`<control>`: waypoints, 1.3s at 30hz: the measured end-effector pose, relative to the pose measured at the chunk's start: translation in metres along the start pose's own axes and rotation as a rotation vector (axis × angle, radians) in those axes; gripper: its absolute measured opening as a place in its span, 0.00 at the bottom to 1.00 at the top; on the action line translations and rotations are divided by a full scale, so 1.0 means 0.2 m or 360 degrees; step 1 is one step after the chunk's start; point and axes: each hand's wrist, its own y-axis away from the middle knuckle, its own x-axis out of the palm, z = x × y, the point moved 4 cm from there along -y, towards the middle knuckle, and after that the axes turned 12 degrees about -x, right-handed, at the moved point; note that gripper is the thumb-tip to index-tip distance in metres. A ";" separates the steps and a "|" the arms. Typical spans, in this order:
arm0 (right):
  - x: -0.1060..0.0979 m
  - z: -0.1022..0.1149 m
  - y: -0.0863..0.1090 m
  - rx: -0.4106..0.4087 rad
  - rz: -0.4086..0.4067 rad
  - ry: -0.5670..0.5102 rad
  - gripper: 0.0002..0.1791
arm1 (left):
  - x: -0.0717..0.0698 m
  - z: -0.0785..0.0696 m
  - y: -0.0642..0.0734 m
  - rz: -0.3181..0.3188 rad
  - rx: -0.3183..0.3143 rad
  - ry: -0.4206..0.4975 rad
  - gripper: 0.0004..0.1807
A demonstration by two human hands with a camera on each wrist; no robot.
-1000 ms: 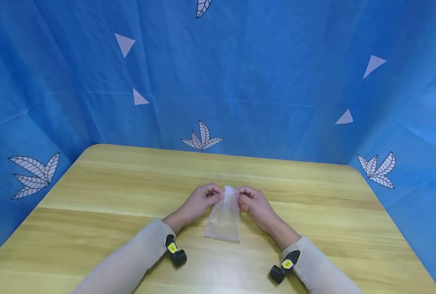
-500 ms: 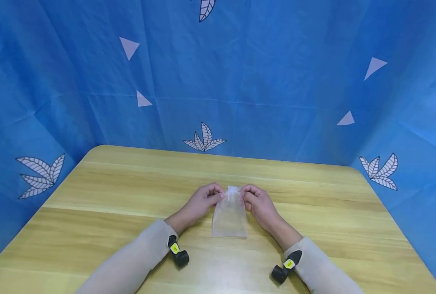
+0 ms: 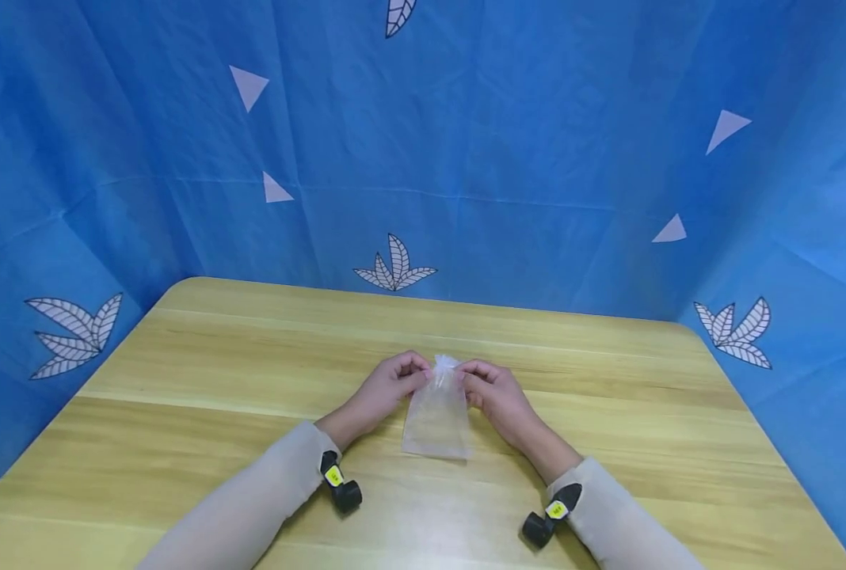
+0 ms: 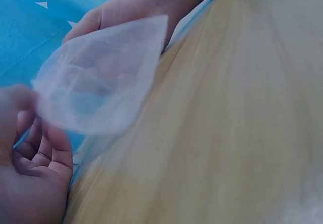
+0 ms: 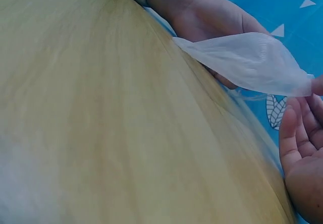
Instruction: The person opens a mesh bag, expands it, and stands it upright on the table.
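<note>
A small sheer white drawstring pouch (image 3: pixel 436 423) hangs between both hands in the head view, its gathered neck at the top and its flat bottom towards the person. My left hand (image 3: pixel 386 388) pinches the left side of the neck between thumb and forefinger. On the opposite side, my right hand (image 3: pixel 497 400) pinches the neck the same way. In the left wrist view the translucent pouch (image 4: pixel 101 77) bulges a little, and the other hand shows through it. From the right wrist, the pouch (image 5: pixel 247 62) looks slightly puffed. No contents are visible through the mesh.
Beneath the hands lies a wood-grain table (image 3: pixel 216 356) with rounded far corners. A blue curtain (image 3: pixel 523 158) with white triangles and leaf prints surrounds its back and sides. Small black cameras are strapped at both sleeve cuffs.
The hands spread slightly apart half a second ago, flattening the pouch's neck, and have come closer again, so the neck is bunched and the pouch's bottom slants. Both hands keep their pinch.
</note>
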 end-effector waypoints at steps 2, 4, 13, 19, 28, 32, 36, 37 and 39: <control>0.01 0.00 -0.01 -0.0011 0.0016 0.0041 0.09 | -0.01 -0.01 0.00 -0.0030 -0.0013 -0.0019 0.09; 0.01 0.00 -0.02 -0.0027 0.0016 0.0061 0.09 | -0.02 -0.01 -0.01 -0.0058 -0.0032 -0.0029 0.11; 0.00 0.02 -0.03 -0.0066 0.0041 0.0075 0.07 | -0.01 -0.03 -0.01 0.0039 -0.0022 -0.0035 0.09; 0.00 0.01 -0.02 -0.0050 0.0037 0.0081 0.07 | -0.01 -0.03 0.01 0.0029 -0.0026 0.0012 0.07; -0.01 -0.01 0.00 -0.0064 -0.0055 -0.0016 0.04 | 0.01 0.00 0.00 0.0016 -0.0034 0.0077 0.07; -0.01 -0.01 0.01 -0.0077 -0.0106 -0.0049 0.03 | 0.01 0.00 0.00 -0.0002 -0.0043 0.0117 0.06; -0.01 -0.02 0.02 -0.0069 -0.0134 -0.0080 0.02 | 0.00 0.01 0.00 -0.0030 -0.0066 0.0149 0.06; -0.01 -0.02 0.01 -0.0075 -0.0138 -0.0082 0.02 | 0.00 0.01 0.00 -0.0040 -0.0067 0.0156 0.06; -0.01 -0.02 0.01 -0.0086 -0.0141 -0.0096 0.02 | -0.01 0.01 0.00 -0.0076 -0.0064 0.0177 0.06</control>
